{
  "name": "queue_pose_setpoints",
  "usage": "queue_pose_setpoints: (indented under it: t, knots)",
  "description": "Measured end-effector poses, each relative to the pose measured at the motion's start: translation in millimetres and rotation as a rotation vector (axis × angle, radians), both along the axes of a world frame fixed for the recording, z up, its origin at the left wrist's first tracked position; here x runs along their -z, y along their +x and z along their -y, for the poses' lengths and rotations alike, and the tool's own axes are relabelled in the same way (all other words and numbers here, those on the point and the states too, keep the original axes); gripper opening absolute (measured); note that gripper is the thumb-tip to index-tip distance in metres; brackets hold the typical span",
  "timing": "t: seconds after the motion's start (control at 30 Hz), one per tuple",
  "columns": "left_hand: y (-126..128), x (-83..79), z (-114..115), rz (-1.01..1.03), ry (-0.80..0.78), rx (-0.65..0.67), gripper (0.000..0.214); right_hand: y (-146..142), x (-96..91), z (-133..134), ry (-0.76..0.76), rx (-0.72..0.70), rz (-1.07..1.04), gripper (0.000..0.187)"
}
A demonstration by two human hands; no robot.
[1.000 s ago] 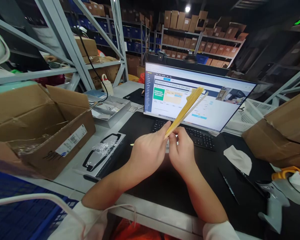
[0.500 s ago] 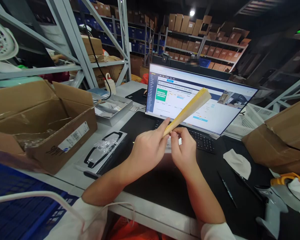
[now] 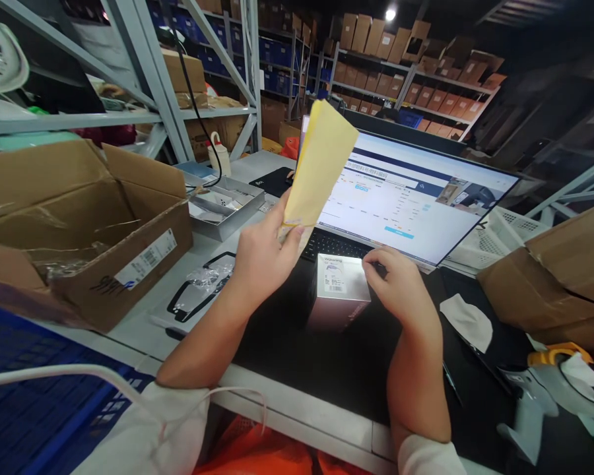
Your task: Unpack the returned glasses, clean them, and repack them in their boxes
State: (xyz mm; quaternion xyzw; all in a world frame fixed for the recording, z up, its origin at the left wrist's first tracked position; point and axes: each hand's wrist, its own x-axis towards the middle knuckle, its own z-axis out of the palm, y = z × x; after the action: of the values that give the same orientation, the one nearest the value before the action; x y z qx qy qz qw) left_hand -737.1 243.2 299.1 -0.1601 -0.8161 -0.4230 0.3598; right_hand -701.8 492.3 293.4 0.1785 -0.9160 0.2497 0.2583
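My left hand (image 3: 261, 258) is closed on the lower end of a yellow padded envelope (image 3: 319, 165) and holds it up in front of the monitor (image 3: 426, 198). My right hand (image 3: 400, 290) rests against the right side of a small pinkish-white box (image 3: 340, 290) with a barcode label on top. The box stands on the black desk mat (image 3: 327, 356) in front of the keyboard (image 3: 331, 245). The right fingers curl at the box's upper right corner.
An open cardboard box (image 3: 79, 224) sits at the left, a metal tray (image 3: 222, 208) behind it, and a plastic-wrapped black item (image 3: 198, 293) lies beside the mat. At the right are a white cloth (image 3: 468, 320), a pen (image 3: 453, 382), a tape dispenser (image 3: 549, 389) and a brown box (image 3: 559, 277).
My left hand has swung the envelope up and to the left, its flat face now showing. My right hand let go of it and dropped to the small box, which has come into view.
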Motion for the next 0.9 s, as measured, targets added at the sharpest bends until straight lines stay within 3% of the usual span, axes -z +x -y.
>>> queue_pose_setpoints:
  t: [0.13, 0.37, 0.53, 0.7, 0.8, 0.9]
  knots:
    - [-7, -1.6, 3, 0.020, 0.038, 0.018, 0.055, -10, 9.7, 4, 0.084, -0.001, 0.123, 0.013]
    - [-24, 1.9, 12, 0.071, 0.121, 0.035, 0.056, -4, 8.4, -6, 0.053, -0.050, 0.256, 0.020]
    - [-52, 7.9, 37, 0.140, 0.336, 0.102, 0.050, 2, 4.5, -17, 0.035, -0.087, 0.401, 0.022]
    - [-99, 4.9, 66, 0.520, 0.650, 0.334, 0.036, -3, 1.7, -28, -0.069, -0.101, 0.383, 0.016]
    - [-128, 2.2, 80, 0.736, 0.737, 0.257, 0.027, 4, -4.4, -28, -0.187, -0.117, 0.203, 0.006]
    - [-150, 5.4, 87, 0.874, 0.714, 0.138, 0.028, 16, -10.5, -24, -0.316, -0.246, 0.117, 0.006]
